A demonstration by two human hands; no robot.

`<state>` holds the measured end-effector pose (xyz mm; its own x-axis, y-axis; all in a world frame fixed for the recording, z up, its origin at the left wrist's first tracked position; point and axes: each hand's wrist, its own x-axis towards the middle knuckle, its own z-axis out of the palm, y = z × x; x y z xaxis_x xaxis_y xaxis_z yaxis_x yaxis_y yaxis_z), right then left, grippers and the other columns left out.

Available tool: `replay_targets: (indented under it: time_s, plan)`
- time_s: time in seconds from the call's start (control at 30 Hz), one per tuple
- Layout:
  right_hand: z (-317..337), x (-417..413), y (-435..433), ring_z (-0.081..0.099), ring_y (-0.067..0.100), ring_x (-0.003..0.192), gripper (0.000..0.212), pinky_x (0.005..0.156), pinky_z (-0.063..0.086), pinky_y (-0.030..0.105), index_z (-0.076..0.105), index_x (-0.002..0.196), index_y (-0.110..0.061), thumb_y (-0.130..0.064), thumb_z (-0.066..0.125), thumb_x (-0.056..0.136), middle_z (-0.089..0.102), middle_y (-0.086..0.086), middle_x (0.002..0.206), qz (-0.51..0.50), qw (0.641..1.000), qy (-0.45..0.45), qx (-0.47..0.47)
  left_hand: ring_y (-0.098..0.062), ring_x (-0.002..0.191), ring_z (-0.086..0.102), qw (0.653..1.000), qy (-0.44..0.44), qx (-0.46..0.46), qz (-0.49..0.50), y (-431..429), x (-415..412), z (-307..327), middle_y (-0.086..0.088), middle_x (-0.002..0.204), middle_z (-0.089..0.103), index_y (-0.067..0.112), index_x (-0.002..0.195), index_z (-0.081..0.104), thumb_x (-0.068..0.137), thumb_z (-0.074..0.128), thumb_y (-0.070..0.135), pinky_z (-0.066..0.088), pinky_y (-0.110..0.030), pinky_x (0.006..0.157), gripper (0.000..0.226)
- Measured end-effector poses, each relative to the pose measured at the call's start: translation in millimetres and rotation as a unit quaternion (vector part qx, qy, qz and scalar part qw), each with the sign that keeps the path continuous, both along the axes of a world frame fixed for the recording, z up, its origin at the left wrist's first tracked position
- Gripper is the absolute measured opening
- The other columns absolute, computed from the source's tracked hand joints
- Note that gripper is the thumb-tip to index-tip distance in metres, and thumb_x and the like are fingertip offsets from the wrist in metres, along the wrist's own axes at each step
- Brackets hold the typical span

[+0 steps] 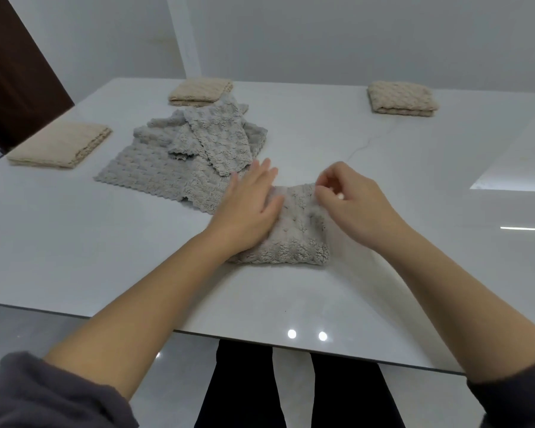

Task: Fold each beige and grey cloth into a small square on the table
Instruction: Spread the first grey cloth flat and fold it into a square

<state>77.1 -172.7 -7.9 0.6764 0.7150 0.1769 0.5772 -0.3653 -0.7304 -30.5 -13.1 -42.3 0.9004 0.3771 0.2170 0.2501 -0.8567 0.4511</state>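
The folded grey cloth [294,239] lies on the table [136,257] straight in front of me. Its long axis seems to run away from me, with the thick, fluffy edge nearest. My left hand [247,205] lies flat on its left side, fingers straight. My right hand [349,199] pinches its far right corner with curled fingers. The pile of unfolded grey cloths [195,149] lies just beyond.

Folded grey cloth [291,239] nr the table's near edge is seen as pale grey w/ a nubby, shell-like pattern. The same is shown by the grey pile [198,140] twd centre. Beige, ribbed: left-edge cloth [59,145], far-edge cloth [200,91], far-right cloth [402,98]. Table [105,242] is glossy white, faintly grey-veined.
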Motion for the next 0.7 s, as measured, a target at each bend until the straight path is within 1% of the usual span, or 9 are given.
replay_targets:
  time_s: [0.07, 0.13, 0.17, 0.23, 0.33, 0.4, 0.47, 0.57, 0.7]
  plan:
    - [2.2, -6.2, 22.9, 0.053, 0.018, 0.118, 0.034, 0.099, 0.037, 0.032, 0.051, 0.129, -0.017, -0.030, 0.046, 0.098, 0.056, 0.002, 0.130, 0.059, 0.995, -0.071, -0.046, -0.014, 0.134, 0.039, 0.990, -0.105, -0.069, 0.067, 7.4, -16.0, 7.9, -0.004, 0.145, 0.047, 0.012, 0.135, 0.052, 0.097, 0.044, 0.027, 0.026, -0.030, 0.114, 0.042]
    - [-0.5, -9.4, 47.8, 0.020, 0.023, 0.147, 0.057, 0.118, 0.015, 0.039, 0.026, 0.151, -0.013, -0.042, 0.035, 0.102, 0.022, 0.007, 0.160, 0.134, 0.973, -0.127, -0.136, -0.013, 0.104, 0.059, 0.970, -0.139, -0.147, 0.132, 13.8, -36.9, 14.1, 0.000, 0.120, 0.063, 0.020, 0.113, 0.064, 0.093, 0.052, 0.019, 0.045, -0.031, 0.096, 0.024]
    - [-5.4, -9.5, 58.3, 0.003, 0.023, 0.150, 0.065, 0.120, 0.004, 0.044, 0.014, 0.155, -0.014, -0.048, 0.029, 0.102, 0.006, 0.005, 0.164, 0.161, 0.958, -0.156, -0.179, -0.017, 0.091, 0.063, 0.960, -0.133, -0.190, 0.160, 16.2, -47.4, 17.0, -0.001, 0.109, 0.067, 0.022, 0.105, 0.065, 0.092, 0.053, 0.017, 0.051, -0.032, 0.083, 0.019]
    - [-20.5, -6.8, 71.2, -0.010, 0.023, 0.150, 0.071, 0.120, -0.003, 0.049, 0.002, 0.156, -0.016, -0.055, 0.021, 0.101, -0.006, 0.003, 0.164, 0.182, 0.929, -0.204, -0.250, -0.019, 0.069, 0.064, 0.934, -0.091, -0.285, 0.196, 17.9, -67.1, 20.1, -0.005, 0.099, 0.069, 0.018, 0.100, 0.066, 0.092, 0.053, 0.010, 0.048, -0.028, 0.058, 0.017]
    - [-37.8, -3.5, 74.5, -0.008, 0.021, 0.150, 0.071, 0.120, -0.001, 0.050, 0.003, 0.156, -0.017, -0.058, 0.016, 0.100, -0.003, 0.002, 0.164, 0.179, 0.913, -0.231, -0.285, -0.018, 0.051, 0.059, 0.891, -0.033, -0.409, 0.196, 15.8, -87.9, 21.3, -0.006, 0.094, 0.072, 0.010, 0.103, 0.066, 0.093, 0.054, 0.007, 0.040, -0.024, 0.045, 0.015]
    - [-40.0, -2.6, 73.9, -0.007, 0.020, 0.150, 0.071, 0.120, -0.001, 0.049, 0.004, 0.156, -0.017, -0.058, 0.016, 0.099, -0.002, 0.001, 0.164, 0.177, 0.914, -0.234, -0.282, -0.017, 0.049, 0.056, 0.865, -0.015, -0.468, 0.178, 16.4, -94.4, 22.1, -0.004, 0.090, 0.074, 0.009, 0.105, 0.065, 0.094, 0.054, 0.008, 0.040, -0.023, 0.042, 0.015]
    - [-39.9, -2.2, 74.1, -0.006, 0.019, 0.150, 0.071, 0.121, 0.000, 0.049, 0.004, 0.156, -0.017, -0.058, 0.016, 0.099, -0.001, 0.000, 0.164, 0.176, 0.913, -0.237, -0.280, -0.015, 0.048, 0.052, 0.843, -0.005, -0.514, 0.158, 19.4, -95.1, 23.9, 0.000, 0.078, 0.072, 0.006, 0.109, 0.064, 0.094, 0.055, 0.007, 0.038, -0.021, 0.039, 0.018]
    - [-41.0, -1.9, 74.9, -0.005, 0.018, 0.150, 0.070, 0.121, 0.001, 0.048, 0.006, 0.156, -0.018, -0.058, 0.018, 0.099, 0.002, -0.001, 0.164, 0.175, 0.916, -0.233, -0.277, -0.012, 0.045, 0.049, 0.827, 0.010, -0.543, 0.145, 20.7, -90.0, 27.9, 0.001, 0.067, 0.067, 0.004, 0.115, 0.062, 0.092, 0.059, 0.006, 0.036, -0.019, 0.038, 0.023]
    - [-41.7, -1.0, 75.2, -0.002, 0.017, 0.151, 0.070, 0.121, 0.002, 0.047, 0.008, 0.156, -0.019, -0.058, 0.019, 0.099, 0.004, -0.002, 0.164, 0.172, 0.919, -0.230, -0.269, -0.010, 0.039, 0.045, 0.823, 0.000, -0.553, 0.132, 19.4, -82.6, 30.2, -0.019, 0.085, 0.057, 0.005, 0.122, 0.058, 0.091, 0.060, 0.008, 0.035, -0.017, 0.037, 0.030]
